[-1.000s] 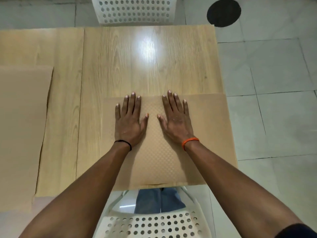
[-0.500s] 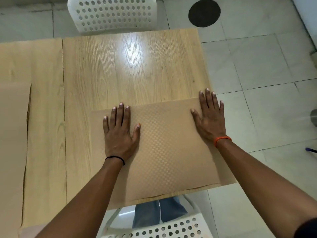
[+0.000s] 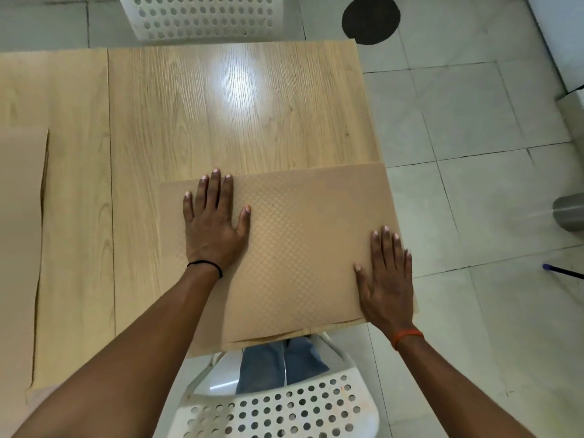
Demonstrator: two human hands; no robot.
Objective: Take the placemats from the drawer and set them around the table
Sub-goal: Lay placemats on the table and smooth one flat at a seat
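A tan placemat (image 3: 297,245) with a fine checked texture lies flat at the near right corner of the light wooden table (image 3: 227,109). My left hand (image 3: 215,222) rests palm down on the mat's left part, fingers spread. My right hand (image 3: 387,279) lies flat on the mat's right edge near the table's corner. Neither hand grips anything. A second tan placemat (image 3: 19,248) lies at the far left of the table, partly out of view.
A white perforated chair (image 3: 271,409) stands just below me, tucked at the near edge. Another white perforated chair (image 3: 202,15) is at the far side. To the right is tiled floor with a black round spot (image 3: 371,18), a grey cylinder (image 3: 568,211) and a blue pen (image 3: 562,270).
My right hand slid from the mat's middle out to its right edge, then back toward me along that edge. My left hand shifted slightly left. The mat stays on the table.
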